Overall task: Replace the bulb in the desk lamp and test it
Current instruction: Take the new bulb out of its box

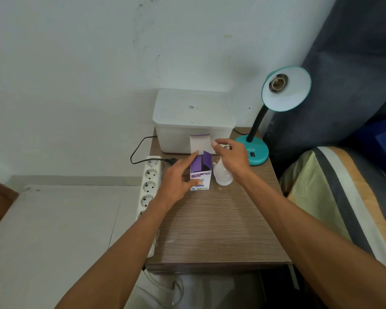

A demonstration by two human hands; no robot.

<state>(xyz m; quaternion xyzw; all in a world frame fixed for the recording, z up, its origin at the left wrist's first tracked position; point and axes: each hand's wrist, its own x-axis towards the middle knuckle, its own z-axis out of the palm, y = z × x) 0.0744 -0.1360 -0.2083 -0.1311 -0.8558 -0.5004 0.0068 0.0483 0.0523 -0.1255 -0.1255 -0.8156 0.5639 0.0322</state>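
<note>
The teal desk lamp (255,152) stands at the table's back right, its shade (286,90) turned towards me with an empty socket (277,82). My left hand (176,181) grips a purple-and-white bulb box (200,175) standing on the table, its index finger raised to the open top flap (200,144). My right hand (231,159) touches that flap with its thumb, and a metal screw base (227,147) pokes out between its fingers. A white bulb (223,176) shows beside the box, under that hand. Whether it is the held one, I cannot tell.
A white lidded plastic container (194,117) stands at the back of the wooden bedside table (210,230). A white power strip (151,181) lies along the table's left edge, with a black plug (171,161) and cord near it. A bed with a striped cover (343,192) is at the right.
</note>
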